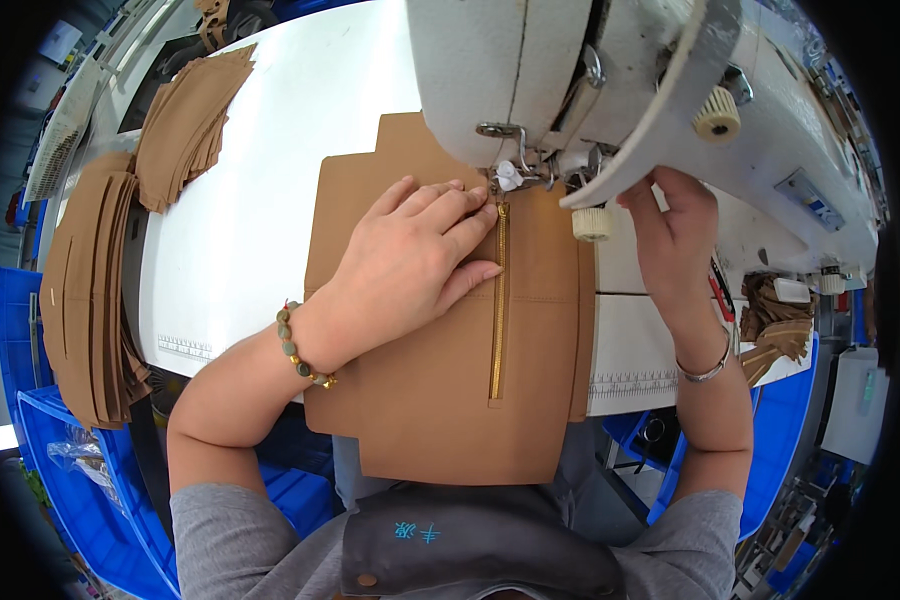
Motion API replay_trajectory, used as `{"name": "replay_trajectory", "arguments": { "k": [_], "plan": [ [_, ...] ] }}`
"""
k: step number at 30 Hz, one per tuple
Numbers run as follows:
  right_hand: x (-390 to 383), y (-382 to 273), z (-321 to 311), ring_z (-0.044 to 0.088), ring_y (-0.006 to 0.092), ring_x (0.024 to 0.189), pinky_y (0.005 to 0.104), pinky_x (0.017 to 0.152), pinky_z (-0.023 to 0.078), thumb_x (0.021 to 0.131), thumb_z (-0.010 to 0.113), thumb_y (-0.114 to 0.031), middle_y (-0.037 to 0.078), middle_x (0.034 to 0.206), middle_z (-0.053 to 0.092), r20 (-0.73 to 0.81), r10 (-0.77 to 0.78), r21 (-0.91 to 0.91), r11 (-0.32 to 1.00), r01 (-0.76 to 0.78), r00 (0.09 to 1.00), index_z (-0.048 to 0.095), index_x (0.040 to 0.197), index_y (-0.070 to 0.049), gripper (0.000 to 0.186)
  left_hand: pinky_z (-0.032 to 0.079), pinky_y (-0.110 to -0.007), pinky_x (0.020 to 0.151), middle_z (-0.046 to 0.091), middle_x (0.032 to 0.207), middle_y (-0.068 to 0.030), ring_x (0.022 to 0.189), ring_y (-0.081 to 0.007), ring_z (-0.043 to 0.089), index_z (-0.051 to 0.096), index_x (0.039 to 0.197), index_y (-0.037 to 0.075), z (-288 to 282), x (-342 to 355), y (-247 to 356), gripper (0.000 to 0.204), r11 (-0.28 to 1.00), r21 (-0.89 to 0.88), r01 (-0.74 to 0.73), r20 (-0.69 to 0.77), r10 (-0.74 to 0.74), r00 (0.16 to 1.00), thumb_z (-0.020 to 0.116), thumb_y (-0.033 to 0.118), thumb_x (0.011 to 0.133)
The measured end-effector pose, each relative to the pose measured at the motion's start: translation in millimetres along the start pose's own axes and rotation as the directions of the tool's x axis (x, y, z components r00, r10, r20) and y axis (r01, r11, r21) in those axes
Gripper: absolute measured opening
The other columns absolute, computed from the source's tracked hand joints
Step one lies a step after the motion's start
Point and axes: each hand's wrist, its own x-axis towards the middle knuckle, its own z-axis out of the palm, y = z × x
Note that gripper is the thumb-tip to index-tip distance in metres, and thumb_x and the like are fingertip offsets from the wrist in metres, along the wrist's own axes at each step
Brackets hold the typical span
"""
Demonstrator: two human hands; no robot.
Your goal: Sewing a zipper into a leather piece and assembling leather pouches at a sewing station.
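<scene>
A brown panel (430, 390), probably leather or fabric, with a gold zipper (500, 310) set lengthwise in it lies under the white sewing machine's presser foot and needle area (510, 175). My left hand (420, 250) rests open on the panel just left of the zipper, fingertips close to the foot and thumb near the zipper. My right hand (675, 225) is curled at the machine's curved guard on the right, its fingertips partly hidden; what they grip cannot be made out. A cream knob (592, 224) hangs left of that hand.
Stacks of cut brown pieces (80, 280) lie at the left. Blue bins (80, 480) stand below both sides. Red-handled snips (722, 290) and brown scraps (775, 320) are beside my right wrist. The machine body (500, 60) overhangs the white table (250, 140).
</scene>
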Motion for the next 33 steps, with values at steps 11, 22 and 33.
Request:
{"name": "replay_trajectory", "arguments": {
  "k": [11,22,33],
  "plan": [
    [-32,2,38,0.061,0.0371,0.106,0.0460,0.099,0.047,0.087,0.076,-0.034,0.017,0.103,0.067,0.388,-0.332,-0.284,0.844,0.454,0.860,0.077,0.117,-0.013,0.036,0.051,-0.045,0.102,0.069,0.117,-0.0045,0.110,-0.0239,0.065,0.076,0.115,0.011,2,-7,5,0.031,0.994,0.051,-0.101,-0.059,0.104,0.993,0.076,0.024,0.088],
    [-25,4,39,0.062,0.0332,0.103,0.0442,0.099,0.048,0.090,0.073,-0.033,0.013,0.100,0.071,0.416,-0.364,-0.276,0.823,0.497,0.833,0.076,0.119,-0.012,0.035,0.053,-0.043,0.101,0.069,0.117,-0.0069,0.111,-0.0265,0.066,0.076,0.115,0.008,0,-7,5,0.030,0.993,0.046,-0.111,-0.035,0.113,0.993,0.076,0.022,0.088],
    [-30,-3,37,0.062,0.0285,0.092,0.0450,0.107,0.047,0.087,0.076,-0.032,0.010,0.095,0.071,0.426,-0.430,-0.222,0.803,0.553,0.796,0.073,0.119,0.000,0.045,0.054,-0.041,0.101,0.066,0.133,-0.0148,0.120,-0.0351,0.064,0.060,0.135,-0.002,1,-13,8,0.064,0.991,-0.116,0.065,-0.009,-0.067,0.998,0.080,0.033,0.086]
  ]
}}
